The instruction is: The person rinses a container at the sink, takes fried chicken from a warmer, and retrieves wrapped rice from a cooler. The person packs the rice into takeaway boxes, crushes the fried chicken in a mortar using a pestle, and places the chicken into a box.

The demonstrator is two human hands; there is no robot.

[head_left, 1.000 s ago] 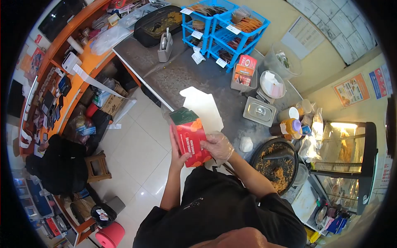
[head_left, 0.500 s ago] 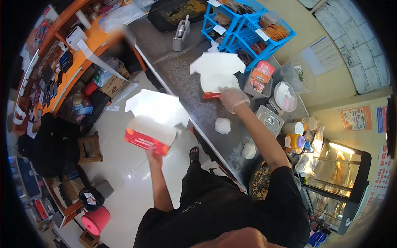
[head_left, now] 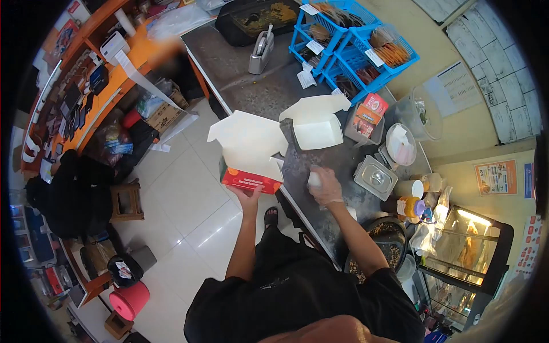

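My left hand [head_left: 247,197] grips a red-and-white takeaway box [head_left: 251,179] from below, its lid standing up, beside the counter's front edge. In a clear plastic glove, my right hand [head_left: 327,187] is closed around a round white lump [head_left: 314,179] at the counter top; whether the lump is wrapped cannot be made out. Farther back on the counter, a second takeaway box [head_left: 318,132] stands with its lid raised and a white inside. Another white lump [head_left: 351,214] shows partly from behind my right forearm.
Blue baskets [head_left: 337,68] of skewers stand at the back right, near a metal container with a lid [head_left: 376,176]. A dark pan [head_left: 389,234] of crumbly food and a lit display cabinet [head_left: 463,257] are at right. A person in black [head_left: 71,194] is at left.
My right hand has left the box on the counter and come back onto the white lump. My left hand has brought its box up and right, closer to the counter.
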